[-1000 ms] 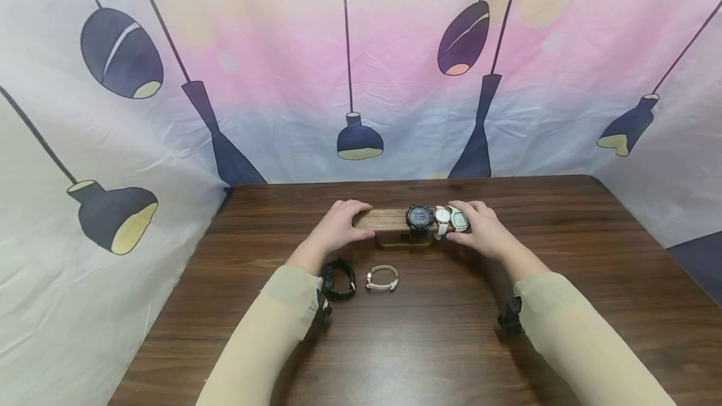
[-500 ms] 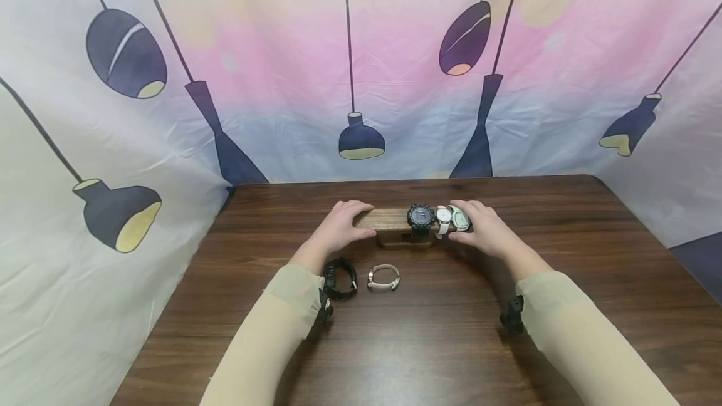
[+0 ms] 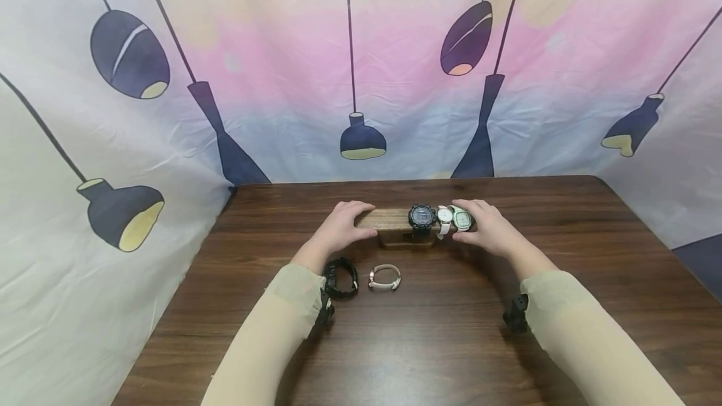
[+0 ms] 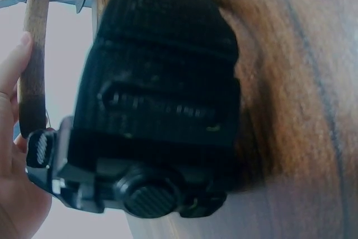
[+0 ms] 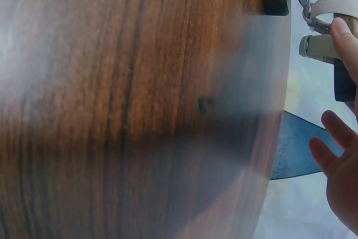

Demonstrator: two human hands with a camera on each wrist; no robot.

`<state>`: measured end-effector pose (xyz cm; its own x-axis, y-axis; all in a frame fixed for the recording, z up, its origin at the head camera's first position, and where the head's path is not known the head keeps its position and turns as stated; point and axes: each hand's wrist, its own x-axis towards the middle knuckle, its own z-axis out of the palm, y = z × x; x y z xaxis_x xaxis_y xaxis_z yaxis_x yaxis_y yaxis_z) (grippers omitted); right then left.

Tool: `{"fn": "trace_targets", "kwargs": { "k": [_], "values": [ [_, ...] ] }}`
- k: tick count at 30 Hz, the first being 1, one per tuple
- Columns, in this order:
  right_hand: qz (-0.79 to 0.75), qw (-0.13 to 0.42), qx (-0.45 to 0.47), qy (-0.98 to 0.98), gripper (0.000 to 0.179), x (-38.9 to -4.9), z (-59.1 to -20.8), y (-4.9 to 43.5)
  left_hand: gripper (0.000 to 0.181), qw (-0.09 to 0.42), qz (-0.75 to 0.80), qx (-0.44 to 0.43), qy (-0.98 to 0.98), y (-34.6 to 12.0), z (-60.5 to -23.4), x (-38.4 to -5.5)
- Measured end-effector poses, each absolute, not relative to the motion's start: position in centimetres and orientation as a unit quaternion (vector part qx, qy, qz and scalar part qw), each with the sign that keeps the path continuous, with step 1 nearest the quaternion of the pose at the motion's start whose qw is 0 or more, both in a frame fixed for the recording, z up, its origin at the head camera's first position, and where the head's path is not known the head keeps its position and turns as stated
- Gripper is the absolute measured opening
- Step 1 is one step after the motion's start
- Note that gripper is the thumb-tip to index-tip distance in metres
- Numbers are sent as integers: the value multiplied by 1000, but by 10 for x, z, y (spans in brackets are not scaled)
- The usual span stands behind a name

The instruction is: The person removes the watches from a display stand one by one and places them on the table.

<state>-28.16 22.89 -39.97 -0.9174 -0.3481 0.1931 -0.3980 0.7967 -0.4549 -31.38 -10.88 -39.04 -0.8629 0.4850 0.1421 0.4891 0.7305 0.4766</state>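
Stand w/ 3 watches, held by both ends on brown table.
Table has dark wood grain; behind it hangs pastel cloth w/ printed lamps. Stand is near far edge, approx. in the middle. L hand grips its L end, thumb on near side, fingers on far side, half open; R hand grips R end likewise, though two fingers stand free of it in R wrist view. Black watch, white watch and green watch sit on R half, green one next to R hand. In front lie loose black watch and pale watch, apart; the former, close to L sleeve, blocks much of L wrist view.
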Motion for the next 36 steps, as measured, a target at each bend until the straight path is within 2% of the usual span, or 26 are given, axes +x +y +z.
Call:
{"fn": "trace_targets", "kwargs": {
  "k": [10,25,36],
  "values": [
    [262,23,197,-944,80,-282,-397,239,58,8,-257,-269,-928,-110,-393,-316],
    [276,36,206,-938,74,-285,-400,241,57,18,-255,-270,-928,-109,-394,-315],
    [267,22,211,-940,72,-285,-398,242,57,10,-246,-267,-932,-109,-392,-315]
  ]
}}
